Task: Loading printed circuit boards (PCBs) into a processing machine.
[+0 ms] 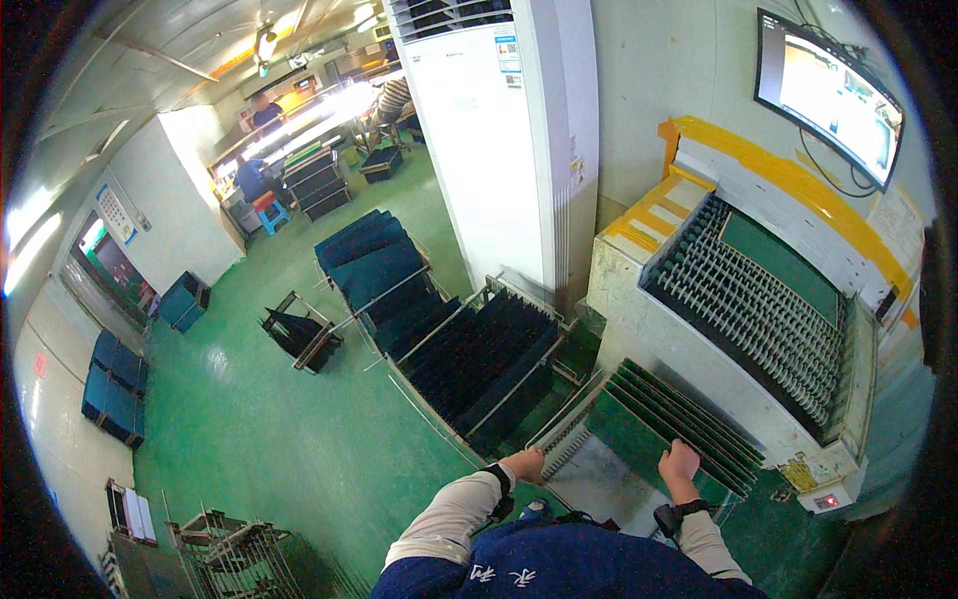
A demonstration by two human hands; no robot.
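The left hand (523,465) gripped the grey slotted metal rack (569,454) by its rim, apparently for steadiness. In the rack, the right hand (681,463) gripped a flat dark-green panel (631,427) edgewise, seemingly sparing its face. Beyond the rack stood a white boxy roller machine (639,299).

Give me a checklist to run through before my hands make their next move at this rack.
1. Left hand steadying the metal rack: ok, fingers curled at its left edge.
2. Right hand firmly gripping a board: cannot tell; it is at the green boards, but its fingertips are hidden.
3. Boards kept apart: ok, they lean in a row with gaps between them.
4. Rollers free of boards: not ok, a flat green board lies at their far side.
5. Rollers stopped: cannot tell from one still picture.
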